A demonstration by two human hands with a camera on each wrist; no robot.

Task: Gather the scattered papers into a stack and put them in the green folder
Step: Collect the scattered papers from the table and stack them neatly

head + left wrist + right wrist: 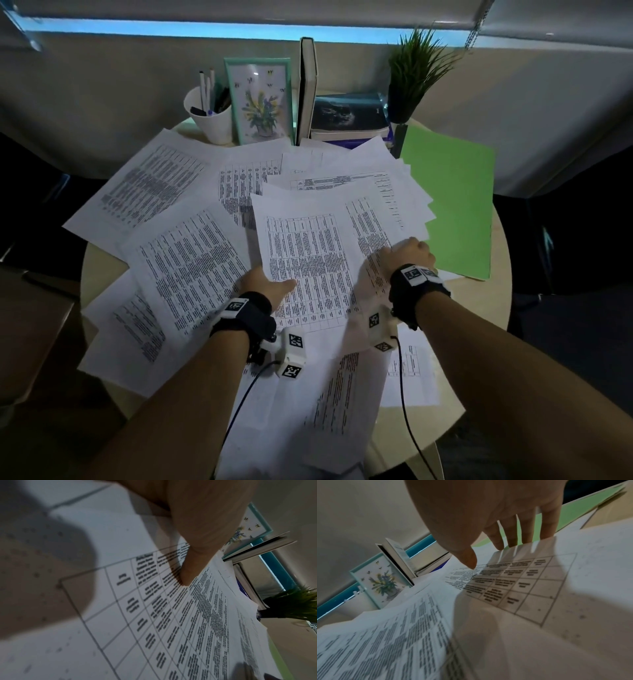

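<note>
Several printed sheets (154, 185) lie scattered and overlapping on a round light table (479, 325). My left hand (274, 282) pinches the lower left edge of the central sheet (308, 246). Its thumb (187, 573) lies on top, and the fingers show only as a shadow through the paper. My right hand (409, 255) grips the right edge of a neighbouring sheet (522, 588), with the thumb (469, 559) above it and the fingers (511, 536) behind it. The green folder (455, 205) lies closed just right of that hand, its left side under papers.
Along the back of the table stand a white cup of pens (209, 116), a framed flower picture (262, 99), an upright book (306, 89), stacked books (349, 116) and a potted plant (414, 68). Some sheets overhang the near table edge.
</note>
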